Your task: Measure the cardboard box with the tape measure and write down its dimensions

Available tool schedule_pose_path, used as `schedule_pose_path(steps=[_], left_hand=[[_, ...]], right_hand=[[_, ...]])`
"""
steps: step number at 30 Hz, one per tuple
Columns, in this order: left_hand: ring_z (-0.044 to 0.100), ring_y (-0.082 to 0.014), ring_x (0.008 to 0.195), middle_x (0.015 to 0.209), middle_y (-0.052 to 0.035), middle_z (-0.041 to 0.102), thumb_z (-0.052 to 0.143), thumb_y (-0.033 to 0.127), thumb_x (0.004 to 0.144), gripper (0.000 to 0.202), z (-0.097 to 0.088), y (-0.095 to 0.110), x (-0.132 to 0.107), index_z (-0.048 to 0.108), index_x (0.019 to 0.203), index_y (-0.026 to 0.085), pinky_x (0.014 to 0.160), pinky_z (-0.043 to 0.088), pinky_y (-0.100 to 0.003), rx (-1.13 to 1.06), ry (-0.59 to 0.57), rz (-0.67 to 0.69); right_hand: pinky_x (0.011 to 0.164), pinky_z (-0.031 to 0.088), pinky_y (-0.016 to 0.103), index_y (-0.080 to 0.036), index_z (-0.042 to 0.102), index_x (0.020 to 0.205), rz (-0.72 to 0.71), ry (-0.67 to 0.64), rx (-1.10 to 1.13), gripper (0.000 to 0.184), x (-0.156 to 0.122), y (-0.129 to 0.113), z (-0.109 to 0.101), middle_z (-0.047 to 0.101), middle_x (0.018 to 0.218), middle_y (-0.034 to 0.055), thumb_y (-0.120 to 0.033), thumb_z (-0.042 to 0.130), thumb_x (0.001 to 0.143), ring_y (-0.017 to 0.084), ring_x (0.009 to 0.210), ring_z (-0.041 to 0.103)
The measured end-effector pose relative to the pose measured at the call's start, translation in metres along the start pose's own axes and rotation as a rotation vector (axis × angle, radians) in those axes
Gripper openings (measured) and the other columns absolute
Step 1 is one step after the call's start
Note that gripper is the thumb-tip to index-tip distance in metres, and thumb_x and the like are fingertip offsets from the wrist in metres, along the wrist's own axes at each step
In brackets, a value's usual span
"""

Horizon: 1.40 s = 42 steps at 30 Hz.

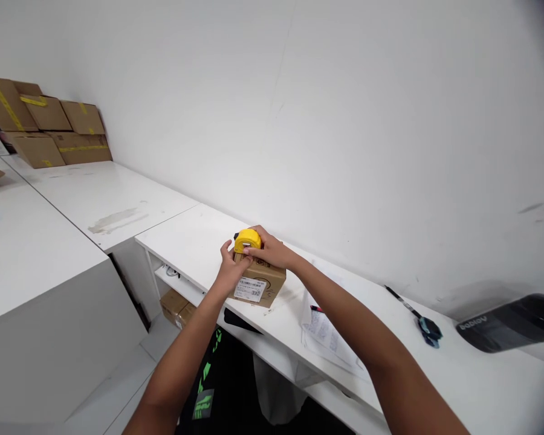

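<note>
A yellow tape measure (246, 240) sits at the top of a small brown cardboard box (275, 283), which stands on the white shelf-table. My right hand (272, 249) is closed round the tape measure from the right, its thumb across the front of the case. At the box's upper left edge, my left hand (231, 266) grips with its thumb over the top and one finger raised beside the tape measure. The other left fingers are partly hidden. A white printed label (250, 290) shows on the near face of the box. No drawn-out blade can be made out.
Right of the box lie written papers (329, 335) with a red and black pen (317, 309). Farther right are a dark strapped item (428, 329) and a black bottle-like object (512, 323). Cardboard boxes (79, 148) are stacked far left. Another box (176, 305) sits on the lower shelf.
</note>
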<state>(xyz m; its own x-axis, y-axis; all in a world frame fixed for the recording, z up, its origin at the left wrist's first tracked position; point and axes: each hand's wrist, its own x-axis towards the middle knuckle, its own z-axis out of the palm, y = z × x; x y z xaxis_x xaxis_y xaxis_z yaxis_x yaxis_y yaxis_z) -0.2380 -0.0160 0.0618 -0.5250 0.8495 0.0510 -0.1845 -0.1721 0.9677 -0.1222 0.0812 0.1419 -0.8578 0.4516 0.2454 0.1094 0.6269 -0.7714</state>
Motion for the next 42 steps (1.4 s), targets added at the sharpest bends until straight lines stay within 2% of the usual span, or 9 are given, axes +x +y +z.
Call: schedule_pose_path(steps=[9, 17, 22, 25, 30, 32, 34, 38, 42], left_hand=[[0.063, -0.0238, 0.107, 0.127, -0.011, 0.059, 0.073, 0.033, 0.071, 0.06, 0.004, 0.008, -0.001, 0.049, 0.125, 0.023, 0.087, 0.053, -0.037, -0.005, -0.05, 0.093], [0.063, -0.023, 0.107, 0.126, -0.0105, 0.061, 0.073, 0.037, 0.071, 0.061, 0.001, 0.005, 0.004, 0.052, 0.127, 0.023, 0.091, 0.053, -0.037, 0.017, -0.043, 0.116], [0.063, -0.0234, 0.109, 0.127, -0.0119, 0.06, 0.073, 0.038, 0.072, 0.064, 0.002, 0.0, 0.012, 0.049, 0.129, 0.023, 0.091, 0.053, -0.038, 0.023, -0.048, 0.13], [0.059, -0.0258, 0.118, 0.133, -0.0151, 0.055, 0.071, 0.037, 0.075, 0.065, 0.005, 0.003, 0.017, 0.046, 0.132, 0.021, 0.098, 0.049, -0.04, 0.084, 0.023, 0.138], [0.02, -0.0319, 0.147, 0.156, -0.018, 0.025, 0.063, 0.05, 0.082, 0.072, 0.017, 0.008, -0.027, 0.038, 0.141, 0.018, 0.118, 0.02, -0.05, 0.545, 0.331, 0.487], [0.005, -0.0338, 0.15, 0.161, -0.0152, 0.011, 0.057, 0.064, 0.081, 0.081, 0.027, 0.001, -0.07, 0.035, 0.144, 0.018, 0.119, 0.014, -0.052, 0.626, 0.245, 0.613], [0.016, -0.0335, 0.148, 0.159, -0.0139, 0.021, 0.046, 0.078, 0.078, 0.089, 0.038, -0.012, -0.118, 0.038, 0.144, 0.02, 0.119, 0.021, -0.049, 0.454, -0.037, 0.583], [0.041, -0.0355, 0.137, 0.149, -0.0132, 0.044, 0.038, 0.089, 0.068, 0.096, 0.05, -0.051, -0.19, 0.049, 0.138, 0.024, 0.11, 0.039, -0.047, -0.084, -0.696, 0.063], [0.052, -0.0334, 0.127, 0.139, -0.0137, 0.054, 0.062, 0.078, 0.065, 0.087, 0.049, -0.082, -0.205, 0.055, 0.133, 0.024, 0.105, 0.045, -0.045, -0.158, -0.726, -0.098]], right_hand=[[0.077, 0.052, 0.036, -0.023, 0.052, 0.114, 0.102, 0.029, 0.049, 0.046, -0.061, 0.012, -0.047, 0.064, 0.103, 0.0022, -0.044, 0.07, 0.078, 0.02, 0.093, 0.061], [0.066, 0.052, 0.029, -0.021, 0.053, 0.11, 0.182, 0.125, 0.212, 0.047, -0.108, 0.034, -0.074, 0.062, 0.094, 0.0, -0.037, 0.075, 0.072, 0.015, 0.08, 0.058], [0.082, 0.052, 0.034, -0.022, 0.053, 0.114, 0.106, 0.239, 0.298, 0.048, -0.107, 0.034, -0.058, 0.062, 0.102, 0.0006, -0.039, 0.074, 0.073, 0.016, 0.091, 0.06], [0.086, 0.052, 0.035, -0.025, 0.051, 0.116, 0.028, 0.455, 0.35, 0.051, -0.11, 0.021, -0.036, 0.062, 0.106, 0.0011, -0.042, 0.074, 0.074, 0.017, 0.096, 0.06], [0.092, 0.052, 0.038, -0.026, 0.043, 0.119, -0.01, 0.911, 0.332, 0.059, -0.158, -0.001, 0.029, 0.06, 0.116, 0.0061, -0.052, 0.072, 0.074, 0.021, 0.105, 0.061], [0.096, 0.05, 0.041, -0.026, 0.041, 0.12, -0.004, 0.951, 0.299, 0.061, -0.19, -0.004, 0.065, 0.059, 0.122, 0.0099, -0.058, 0.069, 0.076, 0.024, 0.112, 0.06], [0.1, 0.048, 0.044, -0.027, 0.036, 0.123, -0.025, 0.964, 0.264, 0.062, -0.219, -0.004, 0.104, 0.057, 0.128, 0.0129, -0.067, 0.058, 0.081, 0.026, 0.119, 0.058], [0.109, 0.038, 0.054, -0.027, 0.029, 0.131, -0.066, 1.111, -0.011, 0.065, -0.252, 0.001, 0.16, 0.054, 0.134, 0.0146, -0.075, 0.034, 0.087, 0.029, 0.136, 0.043], [0.114, 0.024, 0.061, -0.024, 0.031, 0.138, 0.013, 1.053, -0.196, 0.061, -0.273, 0.008, 0.163, 0.022, 0.157, 0.0159, -0.063, 0.041, 0.092, 0.033, 0.148, 0.016]])
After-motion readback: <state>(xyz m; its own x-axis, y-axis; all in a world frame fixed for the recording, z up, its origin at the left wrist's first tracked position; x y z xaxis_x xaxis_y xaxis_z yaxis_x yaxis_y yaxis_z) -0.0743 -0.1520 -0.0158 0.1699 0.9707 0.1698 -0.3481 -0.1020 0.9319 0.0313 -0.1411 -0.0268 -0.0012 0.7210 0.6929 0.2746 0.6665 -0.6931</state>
